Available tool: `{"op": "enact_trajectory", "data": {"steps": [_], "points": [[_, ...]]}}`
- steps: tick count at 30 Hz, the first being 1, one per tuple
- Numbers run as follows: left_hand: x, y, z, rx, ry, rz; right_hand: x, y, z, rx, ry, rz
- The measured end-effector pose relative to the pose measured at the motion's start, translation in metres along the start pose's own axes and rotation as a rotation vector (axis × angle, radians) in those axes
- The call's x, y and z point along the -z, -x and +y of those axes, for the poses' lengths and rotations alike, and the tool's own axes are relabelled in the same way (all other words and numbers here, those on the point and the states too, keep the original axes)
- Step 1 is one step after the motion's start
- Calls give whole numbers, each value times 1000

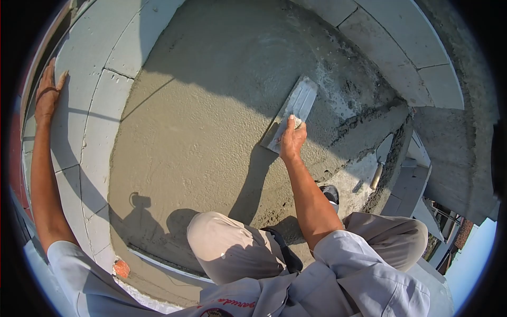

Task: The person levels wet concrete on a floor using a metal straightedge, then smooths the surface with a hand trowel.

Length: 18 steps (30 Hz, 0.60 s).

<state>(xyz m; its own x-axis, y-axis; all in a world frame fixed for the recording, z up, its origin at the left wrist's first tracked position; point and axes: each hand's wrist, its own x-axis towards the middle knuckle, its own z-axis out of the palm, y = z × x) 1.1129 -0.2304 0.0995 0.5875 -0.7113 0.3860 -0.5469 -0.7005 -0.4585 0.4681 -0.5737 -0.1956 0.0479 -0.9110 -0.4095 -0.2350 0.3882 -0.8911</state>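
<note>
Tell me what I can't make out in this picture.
All in the head view:
- Float: its grip is mostly covered by the right hand.
- Left hand: hides the surface under its palm.
- Shirt badge: cut off by the bottom edge.
- Shoe: partly hidden by the right forearm.

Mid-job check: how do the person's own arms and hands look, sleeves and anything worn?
The left hand and right hand are gloveless, with no watch or band visible at the wrists. The left sleeve and right sleeve are pale grey, creased cloth, leaving the forearms bare.
</note>
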Motion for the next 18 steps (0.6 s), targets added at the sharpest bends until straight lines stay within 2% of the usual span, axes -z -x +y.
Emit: {"op": "enact_trajectory", "data": {"steps": [3,7,9,11,13,17,18], "points": [[4,0,3,-10,-9,-3,-29,2,5,93,147,-126],[15,2,10,0,31,-17,-62,42,-14,62,348,-401],[15,2,9,12,17,-25,-69,70,-26,231,574,-622],[20,3,17,28,5,-25,-69,83,-47,327,968,-959],[27,6,25,48,-20,-38,-65,66,-43,604,1024,-1025],[26,7,27,32,-32,-19,-61,-9,-93,494,1092,-847],[24,7,26,28,-28,-13,-59,-30,-99,549,1065,-760]]}}
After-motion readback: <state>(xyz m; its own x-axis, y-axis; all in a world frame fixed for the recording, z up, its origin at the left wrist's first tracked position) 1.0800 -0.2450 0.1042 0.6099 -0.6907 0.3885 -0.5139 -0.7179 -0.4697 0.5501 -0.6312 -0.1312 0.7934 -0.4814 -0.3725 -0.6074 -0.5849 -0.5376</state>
